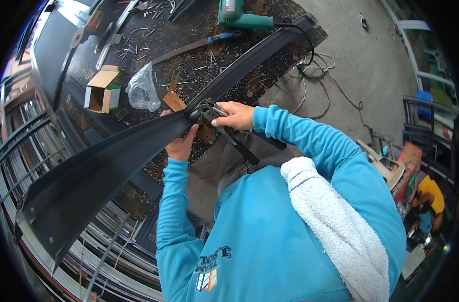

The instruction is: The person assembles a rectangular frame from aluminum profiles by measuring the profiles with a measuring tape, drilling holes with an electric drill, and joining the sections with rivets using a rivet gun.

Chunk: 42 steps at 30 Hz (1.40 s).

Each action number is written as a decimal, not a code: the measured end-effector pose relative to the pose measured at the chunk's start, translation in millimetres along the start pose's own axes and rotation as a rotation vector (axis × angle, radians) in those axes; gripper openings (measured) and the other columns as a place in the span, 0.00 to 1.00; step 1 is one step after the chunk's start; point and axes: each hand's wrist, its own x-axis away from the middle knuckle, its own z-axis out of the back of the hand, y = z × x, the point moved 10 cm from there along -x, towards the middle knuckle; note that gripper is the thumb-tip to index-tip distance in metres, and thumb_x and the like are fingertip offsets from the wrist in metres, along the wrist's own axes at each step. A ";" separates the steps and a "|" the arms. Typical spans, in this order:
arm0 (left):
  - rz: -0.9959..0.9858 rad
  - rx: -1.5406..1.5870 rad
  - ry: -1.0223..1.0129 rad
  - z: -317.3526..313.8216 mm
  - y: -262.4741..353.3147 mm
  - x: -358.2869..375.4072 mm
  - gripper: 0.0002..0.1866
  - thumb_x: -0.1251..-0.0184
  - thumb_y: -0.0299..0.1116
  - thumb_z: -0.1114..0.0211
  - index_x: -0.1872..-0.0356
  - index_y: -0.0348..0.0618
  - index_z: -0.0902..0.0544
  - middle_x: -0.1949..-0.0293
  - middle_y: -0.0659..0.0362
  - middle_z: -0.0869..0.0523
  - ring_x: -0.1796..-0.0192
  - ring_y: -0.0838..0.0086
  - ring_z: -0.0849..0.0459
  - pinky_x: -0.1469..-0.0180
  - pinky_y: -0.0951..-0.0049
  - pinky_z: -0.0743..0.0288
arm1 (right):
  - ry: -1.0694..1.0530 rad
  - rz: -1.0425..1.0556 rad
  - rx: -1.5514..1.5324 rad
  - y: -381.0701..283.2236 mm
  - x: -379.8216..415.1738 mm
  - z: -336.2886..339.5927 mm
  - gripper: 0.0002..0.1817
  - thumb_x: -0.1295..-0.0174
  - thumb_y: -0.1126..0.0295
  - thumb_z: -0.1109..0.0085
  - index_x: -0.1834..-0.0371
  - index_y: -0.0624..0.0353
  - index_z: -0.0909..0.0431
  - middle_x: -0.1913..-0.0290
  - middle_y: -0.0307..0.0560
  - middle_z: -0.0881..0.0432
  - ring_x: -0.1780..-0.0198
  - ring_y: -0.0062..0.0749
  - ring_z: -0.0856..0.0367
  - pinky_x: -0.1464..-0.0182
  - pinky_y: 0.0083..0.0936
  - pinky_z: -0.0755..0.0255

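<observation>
We note the profile at the bench: its long axis slants from the lower left of the view up to the hands, narrowing toward them. Most of its length therefore lies to the left of both hands. The left hand is the nearer one, gripping the profile by its inner end, thumb on our side, fingers showing beyond the far edge. The right hand is wrapped round the tool, just right of that end; the tool's head points left, its handles trail toward our body. Fingers and metal crowd together here, so we cannot tell whether the head bites the profile or only rests against it. The rail runs off up and right; the bag lies beyond the left hand.
</observation>
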 end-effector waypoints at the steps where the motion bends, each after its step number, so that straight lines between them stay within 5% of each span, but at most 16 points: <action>1: 0.026 0.037 -0.094 -12.3 -18.5 1.0 0.27 0.53 0.30 0.20 0.50 0.35 0.19 0.44 0.49 0.20 0.48 0.59 0.18 0.46 0.61 0.24 | 0.004 0.028 0.032 10.0 -7.9 -4.6 0.17 0.36 0.58 0.40 0.57 0.61 0.28 0.72 0.42 0.23 0.69 0.24 0.24 0.67 0.26 0.29; 5: 0.128 0.094 -0.342 -41.6 -51.4 22.0 0.24 0.53 0.31 0.20 0.53 0.35 0.17 0.48 0.48 0.18 0.51 0.57 0.17 0.47 0.62 0.23 | -0.035 -0.139 -0.053 4.5 9.0 -9.9 0.14 0.32 0.59 0.44 0.54 0.57 0.30 0.76 0.39 0.24 0.88 0.21 0.30 0.89 0.21 0.37; 9: 0.015 0.094 -0.154 -29.0 -36.6 5.4 0.16 0.48 0.37 0.23 0.60 0.41 0.13 0.63 0.54 0.12 0.63 0.60 0.14 0.56 0.64 0.21 | -0.079 -0.212 -0.165 15.6 7.7 -16.6 0.16 0.31 0.57 0.46 0.53 0.58 0.30 0.70 0.43 0.18 0.88 0.19 0.31 0.88 0.20 0.35; 12: -0.076 -0.010 -0.145 -30.1 -32.4 5.2 0.16 0.47 0.37 0.23 0.60 0.41 0.13 0.63 0.53 0.12 0.62 0.60 0.14 0.56 0.64 0.21 | -0.079 -0.310 -0.160 24.1 6.9 -16.5 0.17 0.32 0.56 0.47 0.54 0.60 0.28 0.66 0.45 0.15 0.88 0.17 0.32 0.88 0.20 0.35; 15: -0.098 0.029 -0.134 -30.2 -32.3 5.6 0.15 0.46 0.38 0.24 0.60 0.41 0.13 0.63 0.54 0.12 0.62 0.59 0.13 0.56 0.64 0.21 | -0.158 -0.361 -0.303 32.1 2.3 -19.1 0.18 0.35 0.53 0.43 0.62 0.59 0.24 0.80 0.40 0.26 0.85 0.23 0.31 0.84 0.27 0.35; 18: -0.076 -0.001 -0.101 -28.6 -29.6 7.1 0.15 0.46 0.38 0.24 0.60 0.41 0.13 0.64 0.54 0.11 0.64 0.59 0.13 0.57 0.64 0.21 | -0.179 -0.401 -0.297 35.0 3.1 -18.3 0.18 0.35 0.52 0.43 0.64 0.59 0.23 0.79 0.41 0.25 0.84 0.25 0.29 0.84 0.27 0.34; 24: 0.005 0.028 -0.193 -40.3 -54.6 19.5 0.20 0.54 0.33 0.21 0.57 0.40 0.15 0.56 0.51 0.15 0.55 0.57 0.16 0.51 0.61 0.23 | -0.126 -0.219 0.070 6.6 -2.6 -8.8 0.18 0.36 0.51 0.43 0.66 0.57 0.23 0.80 0.42 0.25 0.83 0.27 0.27 0.81 0.25 0.31; 28: 0.016 0.065 -0.197 -41.3 -57.8 20.2 0.23 0.56 0.32 0.20 0.56 0.40 0.16 0.53 0.51 0.16 0.53 0.57 0.17 0.50 0.60 0.24 | -0.253 -0.429 -0.345 41.0 -6.0 -22.4 0.19 0.36 0.51 0.43 0.59 0.58 0.21 0.71 0.44 0.19 0.78 0.28 0.23 0.79 0.24 0.29; 31: -0.009 0.039 -0.189 -35.0 -40.5 10.1 0.25 0.56 0.32 0.21 0.53 0.39 0.17 0.52 0.50 0.17 0.51 0.57 0.18 0.49 0.61 0.24 | -0.319 -0.344 -0.771 46.5 19.0 -39.6 0.25 0.41 0.49 0.40 0.52 0.60 0.20 0.59 0.50 0.14 0.68 0.32 0.18 0.58 0.34 0.21; 32: 0.012 0.054 -0.163 -32.3 -39.4 8.7 0.26 0.56 0.32 0.21 0.53 0.39 0.17 0.51 0.50 0.17 0.50 0.57 0.18 0.49 0.61 0.24 | -0.446 -0.365 -0.800 59.9 36.6 -46.0 0.30 0.44 0.53 0.39 0.42 0.61 0.24 0.49 0.54 0.17 0.56 0.39 0.18 0.46 0.37 0.25; 34: 0.029 0.081 -0.120 -25.4 -35.1 3.1 0.27 0.56 0.32 0.21 0.51 0.39 0.18 0.50 0.50 0.18 0.49 0.57 0.19 0.48 0.61 0.24 | -0.558 -0.385 -1.224 45.7 74.9 -63.7 0.42 0.49 0.56 0.39 0.29 0.61 0.37 0.36 0.59 0.27 0.41 0.44 0.24 0.37 0.35 0.30; 37: 0.020 0.121 -0.084 -19.7 -24.4 -2.1 0.29 0.56 0.30 0.21 0.49 0.38 0.19 0.49 0.50 0.19 0.47 0.58 0.19 0.45 0.61 0.25 | -0.768 -0.288 -1.374 32.9 87.2 -72.7 0.57 0.58 0.58 0.38 0.21 0.57 0.54 0.27 0.59 0.39 0.30 0.44 0.35 0.29 0.36 0.41; 41: 0.029 0.139 -0.062 -16.7 -24.4 0.1 0.32 0.55 0.27 0.21 0.45 0.36 0.23 0.46 0.50 0.20 0.45 0.60 0.19 0.41 0.62 0.26 | -0.831 -0.384 -1.406 71.2 120.6 -97.3 0.67 0.70 0.60 0.36 0.19 0.54 0.64 0.26 0.57 0.42 0.26 0.43 0.42 0.24 0.35 0.53; 42: 0.029 0.147 -0.066 -18.5 -25.3 1.2 0.33 0.55 0.26 0.22 0.44 0.36 0.24 0.45 0.50 0.21 0.44 0.60 0.19 0.41 0.62 0.26 | -0.787 -0.371 -1.415 76.9 121.8 -102.9 0.65 0.70 0.62 0.36 0.20 0.55 0.59 0.29 0.56 0.39 0.27 0.42 0.40 0.25 0.35 0.52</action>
